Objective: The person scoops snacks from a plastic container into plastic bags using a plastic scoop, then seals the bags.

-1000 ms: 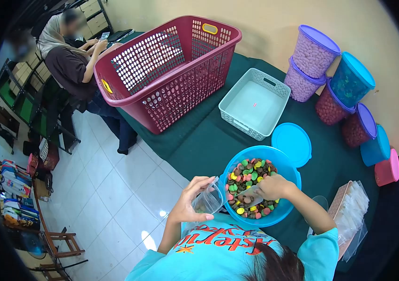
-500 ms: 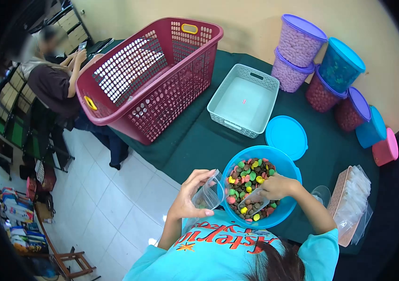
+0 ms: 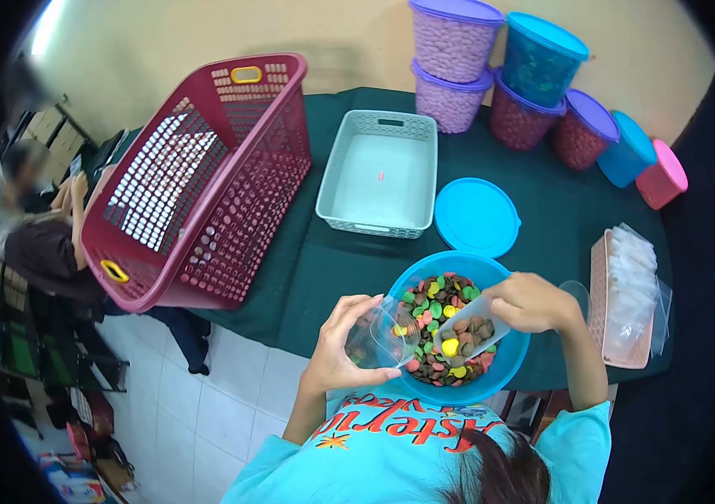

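My left hand (image 3: 334, 351) is wrapped round a clear plastic cup (image 3: 367, 336), tilted with its mouth toward the right over the tub's left rim. In my right hand (image 3: 534, 302) is a translucent scoop (image 3: 496, 334), loaded with brown pieces and a yellow one. The scoop is above the round blue tub (image 3: 518, 357), close to the cup's mouth. Brown, green, pink and yellow button-shaped sweets (image 3: 434, 308) fill much of the tub. Beyond it lies a round blue lid (image 3: 476, 218).
A pale green basket (image 3: 378, 176) and a large maroon laundry basket (image 3: 231, 210) stand on the dark green tablecloth. Lidded tubs (image 3: 450, 55) line the wall. A pink basket (image 3: 599, 311) holds plastic bags (image 3: 633, 277) at right. A person (image 3: 42, 244) is at far left.
My right hand has lifted the scoop out of the sweets, loaded, toward the cup. The cup has tilted further toward the tub. The whole view has shifted.
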`<control>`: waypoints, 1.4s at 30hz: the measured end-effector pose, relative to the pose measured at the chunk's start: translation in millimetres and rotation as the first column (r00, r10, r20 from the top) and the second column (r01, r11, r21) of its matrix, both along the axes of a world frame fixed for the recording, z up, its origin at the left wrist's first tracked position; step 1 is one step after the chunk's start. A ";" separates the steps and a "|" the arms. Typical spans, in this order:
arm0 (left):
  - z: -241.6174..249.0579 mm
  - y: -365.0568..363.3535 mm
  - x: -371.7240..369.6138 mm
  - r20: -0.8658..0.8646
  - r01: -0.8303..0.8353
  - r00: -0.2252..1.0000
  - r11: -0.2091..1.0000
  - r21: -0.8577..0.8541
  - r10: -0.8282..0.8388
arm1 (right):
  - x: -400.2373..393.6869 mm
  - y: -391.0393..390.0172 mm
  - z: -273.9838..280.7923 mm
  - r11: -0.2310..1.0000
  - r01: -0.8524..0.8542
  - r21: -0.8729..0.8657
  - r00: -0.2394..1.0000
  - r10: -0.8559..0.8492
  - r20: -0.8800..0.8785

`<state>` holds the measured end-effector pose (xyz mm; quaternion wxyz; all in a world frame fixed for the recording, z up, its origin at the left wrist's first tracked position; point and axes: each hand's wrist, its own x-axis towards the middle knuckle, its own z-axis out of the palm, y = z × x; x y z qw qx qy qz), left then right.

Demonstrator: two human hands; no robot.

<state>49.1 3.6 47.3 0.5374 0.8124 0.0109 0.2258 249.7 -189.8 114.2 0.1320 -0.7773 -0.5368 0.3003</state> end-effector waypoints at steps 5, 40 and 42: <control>7.5 -3.8 13.6 -0.041 0.073 0.997 0.992 0.104 -0.069 | -12.0 -0.1 38.0 0.984 0.169 0.059 0.958 -0.178 0.226; 12.7 -37.1 7.7 -0.051 -0.154 0.986 0.984 0.085 0.159 | -37.2 -11.5 -33.5 0.948 -0.127 0.292 0.877 -0.030 0.480; 17.2 -45.4 10.7 -0.040 -0.198 0.978 0.974 0.109 0.203 | -48.9 -4.6 -16.6 0.933 0.011 0.359 1.000 -0.008 -0.010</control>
